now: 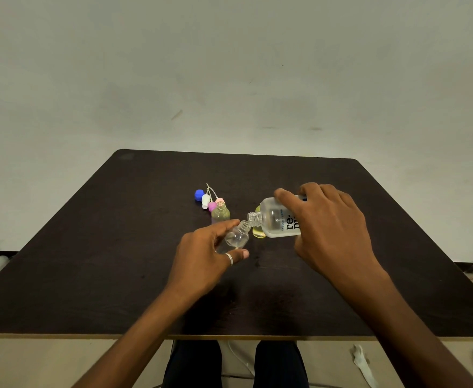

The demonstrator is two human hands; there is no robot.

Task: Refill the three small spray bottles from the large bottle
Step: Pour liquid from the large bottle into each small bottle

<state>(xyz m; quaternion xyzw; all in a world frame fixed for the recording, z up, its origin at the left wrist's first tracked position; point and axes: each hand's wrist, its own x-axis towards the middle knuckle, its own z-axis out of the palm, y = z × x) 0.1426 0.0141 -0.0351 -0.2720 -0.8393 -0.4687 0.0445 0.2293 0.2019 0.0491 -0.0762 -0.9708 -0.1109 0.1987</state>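
Large bottle (278, 219) is tipped nearly flat above the table's middle, w/ its open threaded neck pointing left & touching, or just over, the mouth of the clear small bottle (236, 238). That one leans to the right, neck up toward the large bottle. Can't tell the liquid level in it. Large bottle is frosted/clear w/ dark "re-" lettering on the side. Right hand (330, 228) wraps the large bottle from above, fingers curled over its far side & base, thumb on the near side. Left hand (204, 250) holds the clear small bottle: one finger along its far side near the shoulder, another digit w/ a silver ring (229, 259) pressed on the near side. Just behind the large bottle's neck is a yellow small bottle (258, 233), mostly hidden. Further left & back a greenish small bottle (220, 214) stands upright, cap off. Beside it at the back is a cluster of removed tops: blue cap (199, 195), white sprayer head (206, 201), pink sprayer heads (212, 206), w/ thin dip tubes sticking up. All sit on a dark table (117, 247) against a pale wall (229, 65). The person's legs (193, 365) show under the near edge, w/ a white cable (239, 357) on the floor.
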